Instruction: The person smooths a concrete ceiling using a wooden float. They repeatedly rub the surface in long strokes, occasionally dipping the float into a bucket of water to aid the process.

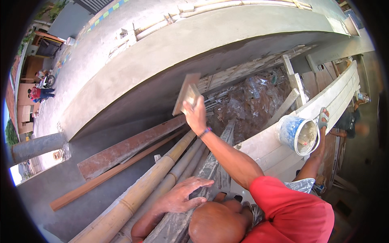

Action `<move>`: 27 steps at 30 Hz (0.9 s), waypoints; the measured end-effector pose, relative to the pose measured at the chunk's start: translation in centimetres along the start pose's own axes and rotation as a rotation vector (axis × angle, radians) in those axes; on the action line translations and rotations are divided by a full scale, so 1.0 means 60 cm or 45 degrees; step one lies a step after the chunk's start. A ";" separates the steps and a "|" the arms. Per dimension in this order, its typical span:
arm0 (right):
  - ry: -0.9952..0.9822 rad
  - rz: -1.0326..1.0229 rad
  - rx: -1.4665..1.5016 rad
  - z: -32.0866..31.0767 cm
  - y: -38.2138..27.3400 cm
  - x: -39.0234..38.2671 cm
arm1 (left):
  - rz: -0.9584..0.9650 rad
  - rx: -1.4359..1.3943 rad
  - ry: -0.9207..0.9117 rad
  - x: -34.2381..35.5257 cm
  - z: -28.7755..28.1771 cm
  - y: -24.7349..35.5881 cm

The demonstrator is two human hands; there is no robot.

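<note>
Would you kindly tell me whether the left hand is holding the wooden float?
No, the right hand grips the wooden float, while the left hand is well apart from it.

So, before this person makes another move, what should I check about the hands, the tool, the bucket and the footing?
1. Right hand gripping the flat rectangular wooden float: ok, fingers are closed on its handle.
2. Float touching the smooth grey concrete surface: cannot tell; it overlaps it in view, but a gap could be hidden.
3. Left hand free of tools: ok, none shows in it; fingers are spread.
4. Blue-and-white plastic bucket holding material: ok, something greyish shows inside; amount unclear.
5. Sandalled foot firmly planted on the long whitish plank: cannot tell; it appears on it, firmness unseen.
</note>
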State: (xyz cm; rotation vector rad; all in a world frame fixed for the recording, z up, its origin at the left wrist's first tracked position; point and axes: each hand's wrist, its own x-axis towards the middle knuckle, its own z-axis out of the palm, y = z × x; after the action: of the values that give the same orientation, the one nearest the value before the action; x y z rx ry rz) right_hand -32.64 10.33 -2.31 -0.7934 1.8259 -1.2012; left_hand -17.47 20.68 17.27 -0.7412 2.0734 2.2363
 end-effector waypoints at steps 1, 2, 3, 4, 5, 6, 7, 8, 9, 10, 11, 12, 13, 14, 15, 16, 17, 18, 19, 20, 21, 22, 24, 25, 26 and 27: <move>0.050 -0.076 0.084 -0.029 -0.014 -0.030 | 0.003 -0.007 0.012 -0.005 0.006 -0.008; 0.169 -0.210 -0.076 -0.067 -0.031 -0.042 | 0.009 -0.020 0.022 -0.008 0.008 -0.013; 0.160 -0.240 -0.025 -0.114 -0.061 -0.047 | 0.020 -0.034 0.048 -0.012 0.010 -0.013; 0.265 -0.442 -0.284 -0.169 -0.083 -0.036 | 0.043 -0.036 0.062 -0.009 0.006 -0.013; 0.276 -0.516 -0.232 -0.222 -0.101 -0.014 | 0.056 -0.014 0.064 -0.007 0.006 -0.015; 0.321 -0.632 -0.323 -0.268 -0.141 0.007 | 0.067 0.007 0.067 -0.005 0.005 -0.015; 0.363 -0.767 -0.444 -0.318 -0.165 0.042 | 0.077 0.031 0.066 -0.003 0.007 -0.015; 0.420 -0.890 -0.653 -0.361 -0.202 0.074 | 0.078 0.050 0.059 -0.001 0.007 -0.016; 0.313 -0.945 -0.664 -0.396 -0.243 0.106 | 0.069 0.074 0.049 -0.001 0.008 -0.015; 0.253 -1.048 -0.830 -0.434 -0.271 0.143 | 0.067 0.096 0.028 0.000 0.009 -0.015; 0.102 -1.069 -0.949 -0.451 -0.300 0.174 | 0.053 0.096 0.034 -0.002 0.010 -0.015; -0.037 -1.081 -1.081 -0.464 -0.328 0.195 | 0.051 0.097 0.023 0.000 0.008 -0.014; -0.132 -1.154 -1.151 -0.465 -0.345 0.215 | 0.043 0.101 0.012 0.000 0.007 -0.010; -0.230 -1.226 -1.225 -0.463 -0.360 0.233 | 0.045 0.103 0.013 0.000 0.007 -0.010; -0.336 -1.302 -1.289 -0.455 -0.369 0.246 | 0.042 0.106 0.024 -0.002 0.009 -0.013; -0.432 -1.310 -1.342 -0.437 -0.376 0.248 | 0.038 0.107 0.037 -0.004 0.009 -0.015; -0.528 -1.317 -1.395 -0.413 -0.381 0.248 | 0.039 0.117 0.045 -0.005 0.009 -0.015; -0.621 -1.318 -1.456 -0.394 -0.388 0.246 | 0.048 0.124 0.048 -0.006 0.009 -0.017; -0.623 -1.457 -1.422 -0.374 -0.379 0.248 | 0.049 0.131 0.055 -0.006 0.009 -0.017; -0.683 -1.426 -1.414 -0.355 -0.379 0.250 | 0.044 0.116 0.053 -0.006 0.008 -0.016; -0.743 -1.394 -1.407 -0.336 -0.382 0.250 | 0.042 0.101 0.050 -0.006 0.008 -0.014; -0.804 -1.362 -1.400 -0.324 -0.383 0.252 | 0.039 0.085 0.048 -0.006 0.007 -0.012; -0.820 -1.341 -1.445 -0.309 -0.380 0.264 | 0.044 0.083 0.053 -0.006 0.006 -0.009; -0.829 -1.332 -1.466 -0.301 -0.378 0.273 | 0.046 0.082 0.057 -0.006 0.006 -0.009; -0.725 -1.386 -1.447 -0.297 -0.368 0.293 | 0.043 0.075 0.063 -0.007 0.006 -0.012; -0.618 -1.432 -1.430 -0.302 -0.355 0.321 | 0.043 0.068 0.061 -0.008 0.007 -0.013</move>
State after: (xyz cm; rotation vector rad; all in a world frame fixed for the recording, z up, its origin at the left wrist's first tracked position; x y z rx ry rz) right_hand -56.20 -5.27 16.50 -2.6878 1.4814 -0.2799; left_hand -16.95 21.33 16.70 -0.7703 2.1735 2.1918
